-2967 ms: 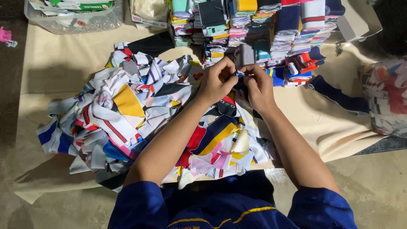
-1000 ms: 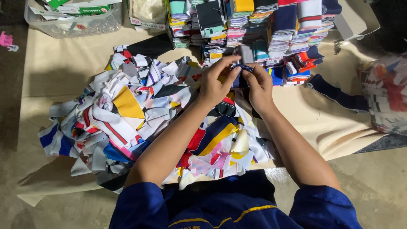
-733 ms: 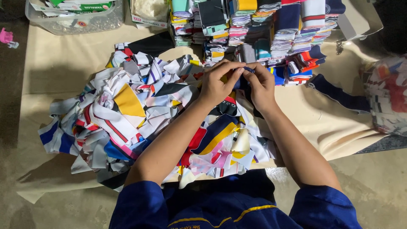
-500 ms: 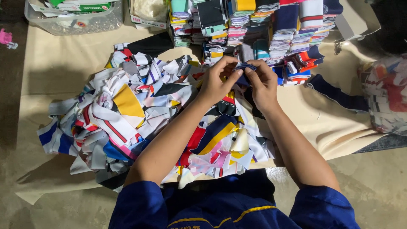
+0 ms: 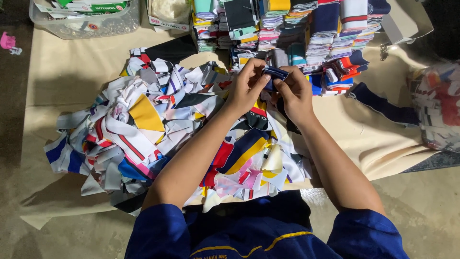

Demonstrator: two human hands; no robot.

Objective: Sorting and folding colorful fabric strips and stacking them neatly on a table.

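My left hand (image 5: 247, 87) and my right hand (image 5: 293, 93) meet above a heap of fabric pieces. Both pinch a small dark blue folded strip of cloth (image 5: 275, 73) between fingertips. Under my forearms lies a loose pile of multicoloured collar and fabric scraps (image 5: 143, 129), white, yellow, red, blue and black. Just beyond my hands stand neat stacks of folded knitted pieces (image 5: 297, 29) in several colours.
A beige cloth sheet (image 5: 62, 81) covers the floor. A clear plastic bin (image 5: 81, 21) sits at the far left, a small box (image 5: 167, 12) beside it. A dark blue strip (image 5: 383, 108) lies right of the stacks. A bag of printed fabric (image 5: 438, 108) is at the right edge.
My hands have stayed together over the pile, shifting slightly while working the dark blue strip between the fingers. The pile and the stacks have not moved.
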